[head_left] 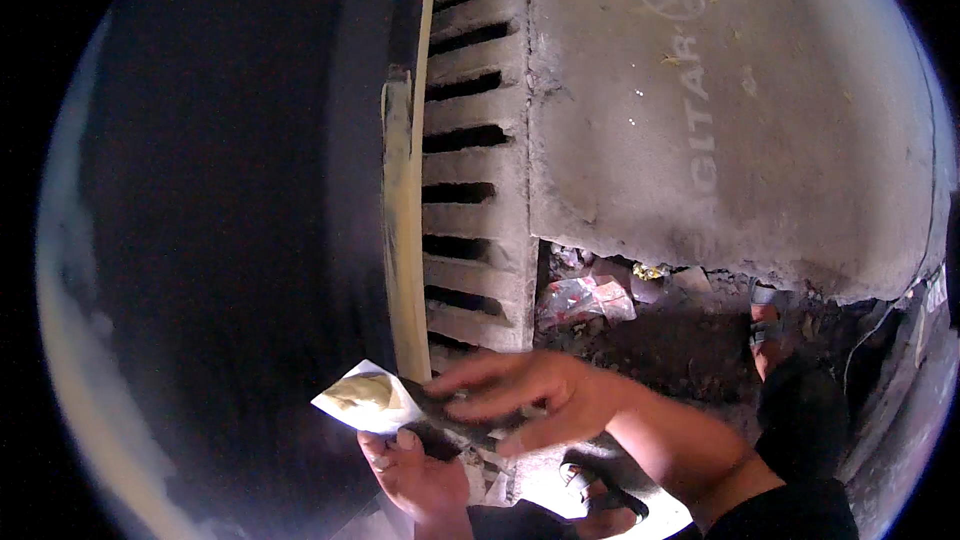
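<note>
In the head view, the left hand (422, 483) comes up from the lower edge and holds a white sheet (408, 412) by its near edge, the thumb and fingertips gathered close there. The sheet is tilted, with a beige patch (363, 393) on its upper face; what that patch is cannot be told. The right hand (525, 398) reaches in from the right, slightly blurred, its fingers and thumb wide apart, just beside the sheet; whether its fingertips touch anything cannot be told. Beyond the hands runs a slotted grate (475, 165), with a yellowish strip (405, 240) along its left side and a dark surface (220, 220) farther left. To the right of the grate lies a broad slab (640, 140), and crumpled litter (590, 298) sits in the gap at its near edge. A sandalled foot (605, 510) shows below the right forearm
</note>
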The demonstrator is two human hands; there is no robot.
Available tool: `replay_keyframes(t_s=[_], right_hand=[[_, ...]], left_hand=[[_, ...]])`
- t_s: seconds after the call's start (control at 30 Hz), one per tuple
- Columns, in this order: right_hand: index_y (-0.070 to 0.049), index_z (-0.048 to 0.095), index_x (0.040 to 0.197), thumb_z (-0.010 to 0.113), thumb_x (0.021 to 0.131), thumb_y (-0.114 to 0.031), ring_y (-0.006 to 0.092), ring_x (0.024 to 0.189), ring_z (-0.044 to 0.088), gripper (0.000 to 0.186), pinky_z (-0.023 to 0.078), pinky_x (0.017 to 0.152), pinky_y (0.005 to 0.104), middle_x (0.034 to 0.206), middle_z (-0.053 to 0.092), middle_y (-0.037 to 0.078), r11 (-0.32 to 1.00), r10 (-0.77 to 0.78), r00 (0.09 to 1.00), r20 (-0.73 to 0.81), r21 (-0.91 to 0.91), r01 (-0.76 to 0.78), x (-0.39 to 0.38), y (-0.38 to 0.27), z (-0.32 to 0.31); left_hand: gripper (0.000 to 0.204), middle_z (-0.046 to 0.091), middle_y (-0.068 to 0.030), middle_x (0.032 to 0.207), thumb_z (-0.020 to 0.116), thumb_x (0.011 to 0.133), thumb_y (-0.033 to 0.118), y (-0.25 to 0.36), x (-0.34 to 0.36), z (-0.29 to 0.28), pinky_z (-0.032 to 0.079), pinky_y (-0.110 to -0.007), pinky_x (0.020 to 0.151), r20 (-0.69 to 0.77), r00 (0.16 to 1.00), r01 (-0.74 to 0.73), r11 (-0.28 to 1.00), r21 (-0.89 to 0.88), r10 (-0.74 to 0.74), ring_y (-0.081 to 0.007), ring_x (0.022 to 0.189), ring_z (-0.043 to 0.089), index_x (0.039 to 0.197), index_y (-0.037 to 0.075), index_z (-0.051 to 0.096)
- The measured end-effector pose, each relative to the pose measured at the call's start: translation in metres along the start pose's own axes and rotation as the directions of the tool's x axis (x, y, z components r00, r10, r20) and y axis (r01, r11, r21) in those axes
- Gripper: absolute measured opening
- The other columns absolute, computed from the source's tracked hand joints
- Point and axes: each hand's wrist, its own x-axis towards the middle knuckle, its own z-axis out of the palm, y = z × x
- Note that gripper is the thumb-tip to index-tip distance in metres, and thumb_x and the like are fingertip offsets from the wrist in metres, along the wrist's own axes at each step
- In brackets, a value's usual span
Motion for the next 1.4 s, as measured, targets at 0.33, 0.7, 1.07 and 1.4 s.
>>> replay_keyframes(t_s=[0.33, 0.7, 1.07, 1.4], right_hand=[[-0.018, 0.050, 0.134, 0.060, 0.083, -0.017, 0.0354, 0.123, 0.043, 0.052, 0.032, 0.103, 0.0461, 0.138, 0.045, 0.014, 0.224, -0.254, 0.913, -0.319, -0.938, -0.265, 0.085, 0.018, -0.122], [-0.026, 0.053, 0.128, 0.060, 0.080, -0.014, 0.0390, 0.112, 0.046, 0.050, 0.042, 0.092, 0.0522, 0.135, 0.045, 0.006, -0.117, -0.210, 0.964, -0.162, -0.975, -0.190, 0.141, 0.012, -0.116], [-0.027, 0.052, 0.130, 0.057, 0.082, -0.021, 0.0407, 0.116, 0.044, 0.048, 0.041, 0.090, 0.0574, 0.136, 0.045, 0.007, -0.021, -0.320, 0.934, -0.157, -0.985, -0.173, 0.154, 0.005, -0.159], [-0.024, 0.051, 0.130, 0.057, 0.080, -0.016, 0.0416, 0.113, 0.044, 0.051, 0.041, 0.091, 0.0564, 0.136, 0.045, 0.009, 0.031, -0.356, 0.920, -0.164, -0.986, -0.164, 0.129, 0.017, -0.141]], left_hand=[[0.051, 0.052, -0.0085, 0.125, 0.062, 0.083, 0.003, -0.006, -0.008, -0.024, 0.047, -0.048, 0.096, 0.069, 0.987, -0.153, 0.973, 0.176, 0.142, -0.0251, 0.111, 0.055, 0.129, 0.009, 0.041], [0.056, 0.050, -0.0083, 0.128, 0.066, 0.082, 0.005, -0.001, -0.008, -0.035, 0.046, -0.051, 0.096, -0.010, 0.999, -0.047, 0.993, 0.111, 0.048, -0.0281, 0.115, 0.053, 0.131, 0.012, 0.040], [0.049, 0.050, -0.0085, 0.130, 0.062, 0.086, 0.003, -0.004, -0.010, -0.040, 0.045, -0.051, 0.097, 0.137, 0.987, -0.092, 0.994, 0.061, 0.083, -0.0279, 0.115, 0.053, 0.130, 0.013, 0.043], [0.051, 0.051, -0.0095, 0.127, 0.065, 0.085, 0.007, -0.007, -0.009, -0.041, 0.047, -0.049, 0.096, 0.134, 0.986, -0.106, 0.992, 0.065, 0.096, -0.0274, 0.113, 0.054, 0.130, 0.011, 0.042]])
